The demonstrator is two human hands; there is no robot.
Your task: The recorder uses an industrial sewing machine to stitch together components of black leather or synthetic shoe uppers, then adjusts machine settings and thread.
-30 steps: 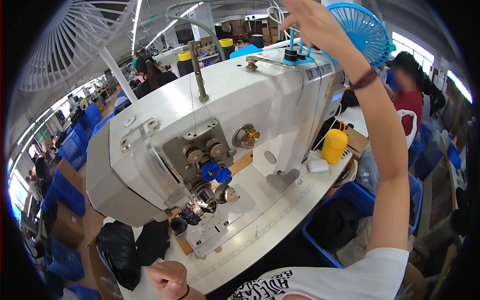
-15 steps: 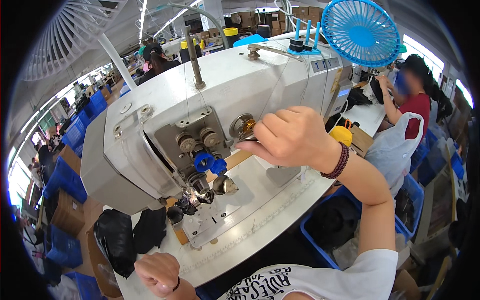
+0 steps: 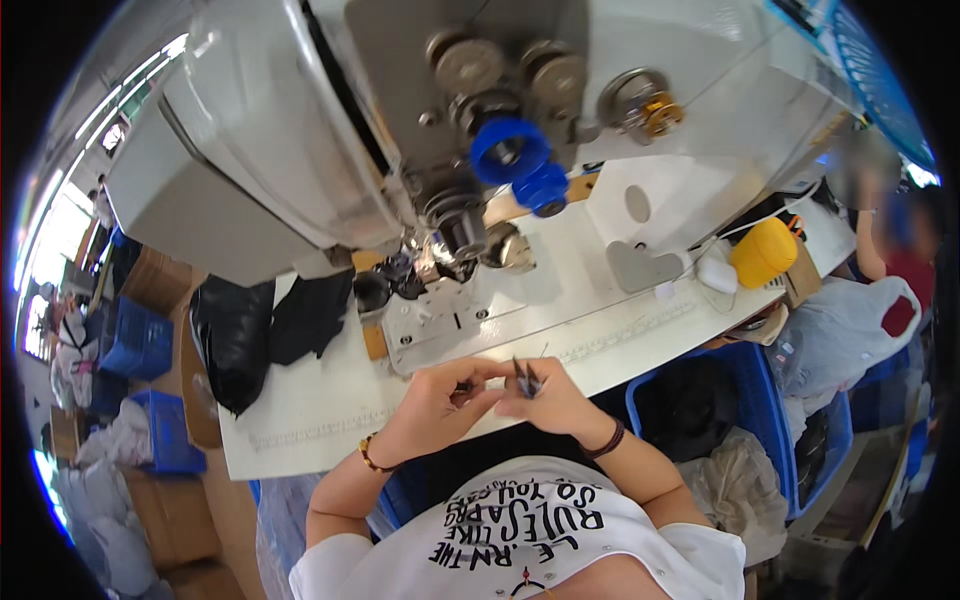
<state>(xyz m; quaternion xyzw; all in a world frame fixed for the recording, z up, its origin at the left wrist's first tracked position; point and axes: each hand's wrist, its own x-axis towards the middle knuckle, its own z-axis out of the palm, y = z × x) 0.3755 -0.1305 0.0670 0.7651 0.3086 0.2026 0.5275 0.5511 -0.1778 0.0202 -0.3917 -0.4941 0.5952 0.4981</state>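
Both my hands are held close together at the front edge of the sewing machine's white table (image 3: pixel 300 400). My right hand (image 3: pixel 560 400) is closed on a small pair of thread snips (image 3: pixel 524 378), its dark pointed blades sticking up past my fingers. My left hand (image 3: pixel 432 412) is closed beside it, fingertips nearly meeting the right hand's. Something small and dark shows between its fingers, too little of it to name. Above them stands the grey-white sewing machine (image 3: pixel 240 140), with blue tension knobs (image 3: pixel 510 150) and a round metal winder (image 3: pixel 641 105) on its front.
Black fabric pieces (image 3: pixel 235 340) lie at the table's left end. A yellow container (image 3: pixel 765 252) stands on the right. Blue crates (image 3: pixel 770 400) holding dark material sit below the right edge, beside a white plastic bag (image 3: pixel 850 330). Another person (image 3: pixel 905 230) is at the far right.
My right hand has come down from the winder to the table's front edge and now holds snips. My left hand has moved right to meet it. The view has tilted down and closer.
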